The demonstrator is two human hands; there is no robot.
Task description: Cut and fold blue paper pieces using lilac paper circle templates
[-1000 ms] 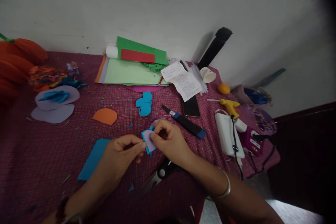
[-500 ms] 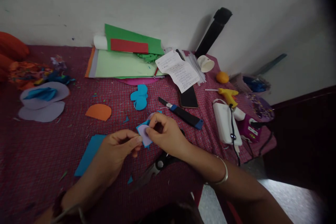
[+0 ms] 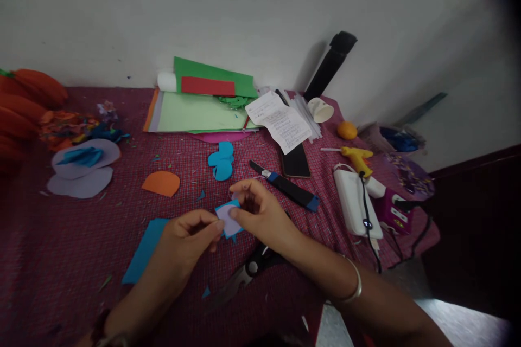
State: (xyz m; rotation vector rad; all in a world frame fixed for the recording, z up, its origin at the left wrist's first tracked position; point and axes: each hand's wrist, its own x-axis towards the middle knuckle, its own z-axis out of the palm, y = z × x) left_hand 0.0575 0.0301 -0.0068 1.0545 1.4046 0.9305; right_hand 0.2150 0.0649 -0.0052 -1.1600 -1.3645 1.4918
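Observation:
Between my two hands is a small blue foam piece [image 3: 233, 233] with a lilac foam petal [image 3: 229, 221] laid on top of it. My left hand [image 3: 185, 238] pinches the left edge with thumb and fingertips. On the right side, my right hand [image 3: 260, 217] presses its thumb on the lilac petal, with its fingers behind. Black-handled scissors [image 3: 252, 268] lie on the cloth just below my hands. A blue foam sheet [image 3: 146, 252] is partly covered by my left forearm. Above my hands lie blue rounded cut-outs [image 3: 222, 161] and an orange half-round piece [image 3: 161, 183].
A box cutter [image 3: 288, 187] lies right of my hands, near a phone [image 3: 296, 161] and a written paper [image 3: 280, 119]. Farther right are a yellow glue gun [image 3: 356, 158], a white power bank [image 3: 356, 203] and a purple power strip [image 3: 394, 211]. Foam sheets [image 3: 191, 114] lie at the back.
The view has tilted up and shifted slightly left, so the table's things sit lower and farther right. The lilac petal now lies more squarely over the blue piece. Both hands keep hold.

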